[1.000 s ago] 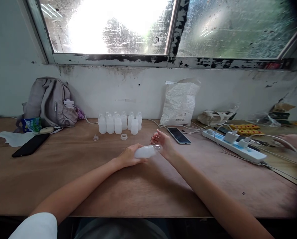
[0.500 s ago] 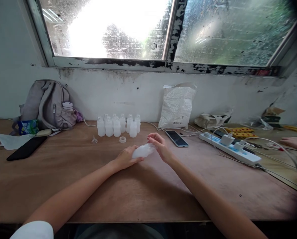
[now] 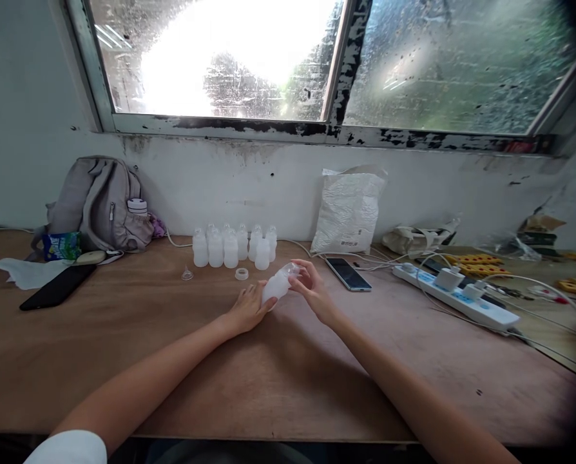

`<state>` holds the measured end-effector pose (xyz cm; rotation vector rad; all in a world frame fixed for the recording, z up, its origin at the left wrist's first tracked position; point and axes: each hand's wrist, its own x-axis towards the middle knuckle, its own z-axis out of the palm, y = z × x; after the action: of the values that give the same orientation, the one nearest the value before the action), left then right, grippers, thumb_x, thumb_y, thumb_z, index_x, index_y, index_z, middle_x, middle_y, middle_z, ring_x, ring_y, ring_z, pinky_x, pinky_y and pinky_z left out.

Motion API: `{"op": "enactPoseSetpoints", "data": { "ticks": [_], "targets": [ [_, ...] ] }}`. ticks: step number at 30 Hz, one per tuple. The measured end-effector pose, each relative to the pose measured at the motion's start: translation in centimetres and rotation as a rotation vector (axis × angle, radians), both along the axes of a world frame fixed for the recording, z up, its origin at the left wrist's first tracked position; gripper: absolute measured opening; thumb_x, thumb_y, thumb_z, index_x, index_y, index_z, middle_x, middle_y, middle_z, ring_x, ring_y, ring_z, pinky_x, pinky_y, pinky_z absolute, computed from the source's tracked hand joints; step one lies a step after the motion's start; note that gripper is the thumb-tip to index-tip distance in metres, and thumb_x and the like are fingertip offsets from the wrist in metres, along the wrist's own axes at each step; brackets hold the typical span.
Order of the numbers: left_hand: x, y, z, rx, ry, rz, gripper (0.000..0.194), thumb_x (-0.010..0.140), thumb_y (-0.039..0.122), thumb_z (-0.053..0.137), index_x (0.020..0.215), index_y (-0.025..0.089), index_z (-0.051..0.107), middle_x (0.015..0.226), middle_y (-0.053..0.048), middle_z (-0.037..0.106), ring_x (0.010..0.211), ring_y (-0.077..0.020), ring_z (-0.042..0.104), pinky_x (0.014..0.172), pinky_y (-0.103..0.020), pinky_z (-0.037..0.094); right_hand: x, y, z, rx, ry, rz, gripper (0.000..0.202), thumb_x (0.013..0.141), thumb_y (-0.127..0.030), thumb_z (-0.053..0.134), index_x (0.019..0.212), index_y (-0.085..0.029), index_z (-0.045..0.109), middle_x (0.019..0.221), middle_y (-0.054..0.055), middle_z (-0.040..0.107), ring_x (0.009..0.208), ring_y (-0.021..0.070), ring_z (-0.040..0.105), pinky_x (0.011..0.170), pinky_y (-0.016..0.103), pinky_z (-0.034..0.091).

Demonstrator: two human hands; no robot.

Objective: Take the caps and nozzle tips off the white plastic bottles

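Note:
A frosted white baby bottle (image 3: 277,286) is held tilted above the table, its clear top pointing up and to the right. My left hand (image 3: 248,308) is wrapped round the bottle's lower body. The fingers of my right hand (image 3: 314,290) close on the clear cap (image 3: 289,270) at its top end. Beyond my hands, several similar bottles (image 3: 230,250) stand upright in a cluster. In front of them lie a white ring collar (image 3: 241,274) and a clear nipple (image 3: 187,274).
A phone (image 3: 348,274) and a white power strip (image 3: 455,296) with cables lie to the right. Against the wall stand a silvery package (image 3: 350,212) and, on the left, a grey backpack (image 3: 105,206). A black phone-like slab (image 3: 58,287) rests near the backpack.
The bottle has been tipped more upright, its clear top rising. My right hand has shifted round that top. A co-worker's hand at the far right has left the view.

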<state>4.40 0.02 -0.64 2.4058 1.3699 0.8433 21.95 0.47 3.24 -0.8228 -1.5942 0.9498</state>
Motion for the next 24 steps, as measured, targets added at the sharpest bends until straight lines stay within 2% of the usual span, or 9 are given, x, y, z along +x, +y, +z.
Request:
{"op": "enactPoseSetpoints", "data": {
  "ticks": [4,8,11,13,17,20,24],
  "targets": [
    [0.4,-0.5,-0.4,0.023,0.137,0.020,0.048,0.083,0.050,0.022,0.116,0.016,0.035,0.113,-0.011,0.048,0.101,-0.0260,0.043,0.085,-0.042,0.031,-0.8,-0.9,0.7,0.219,-0.219,-0.113,0.036,0.072,-0.036,0.055,0.105,-0.025,0.044,0.097,0.005,0.050,0.083,0.0158,0.052,0.067,0.029,0.048],
    [0.1,-0.6,-0.7,0.040,0.201,0.067,0.051,0.082,0.053,0.024,0.108,0.013,0.042,0.110,-0.012,0.049,0.102,-0.0267,0.042,0.086,-0.042,0.031,-1.7,-0.3,1.1,0.277,-0.378,-0.170,0.035,0.073,-0.038,0.053,0.104,-0.025,0.045,0.097,0.006,0.052,0.076,0.0151,0.054,0.057,0.026,0.049],
    [-0.9,-0.5,-0.5,0.044,0.195,0.001,0.050,0.081,0.053,0.025,0.110,0.015,0.041,0.110,-0.010,0.050,0.099,-0.0243,0.044,0.085,-0.038,0.034,-2.1,1.3,1.8,0.292,-0.478,-0.166,0.036,0.072,-0.038,0.054,0.104,-0.023,0.046,0.087,0.004,0.055,0.069,0.0140,0.055,0.059,0.027,0.048],
    [-2.1,-0.3,-0.4,0.067,0.187,-0.031,0.050,0.082,0.052,0.025,0.115,0.017,0.038,0.110,-0.009,0.050,0.100,-0.0228,0.045,0.085,-0.036,0.034,-2.4,2.7,2.8,0.291,-0.534,-0.173,0.036,0.072,-0.037,0.054,0.104,-0.022,0.047,0.081,0.003,0.055,0.064,0.0131,0.055,0.061,0.028,0.047],
    [-4.9,0.5,-0.4,0.118,0.208,0.024,0.048,0.084,0.048,0.024,0.121,0.019,0.035,0.111,-0.009,0.050,0.103,-0.0222,0.044,0.088,-0.038,0.032,-3.9,5.7,6.2,0.280,-0.575,-0.244,0.046,0.070,-0.037,0.056,0.111,-0.021,0.042,0.080,0.003,0.054,0.062,0.0128,0.055,0.061,0.026,0.045],
    [-6.3,0.7,-0.4,0.125,0.208,0.023,0.043,0.086,0.045,0.023,0.116,0.020,0.043,0.108,-0.007,0.052,0.102,-0.0205,0.045,0.088,-0.037,0.033,-5.7,8.0,8.3,0.262,-0.679,-0.241,0.039,0.070,-0.037,0.056,0.105,-0.020,0.047,0.085,0.005,0.055,0.065,0.0134,0.054,0.061,0.026,0.042],
    [-6.6,0.4,-0.1,0.151,0.177,-0.045,0.038,0.086,0.042,0.025,0.106,0.021,0.050,0.102,-0.005,0.055,0.097,-0.0184,0.047,0.086,-0.034,0.036,-8.1,10.9,8.7,0.274,-0.785,-0.271,0.036,0.069,-0.037,0.058,0.100,-0.020,0.049,0.082,0.004,0.056,0.073,0.0153,0.052,0.064,0.025,0.040]
  ]
}}
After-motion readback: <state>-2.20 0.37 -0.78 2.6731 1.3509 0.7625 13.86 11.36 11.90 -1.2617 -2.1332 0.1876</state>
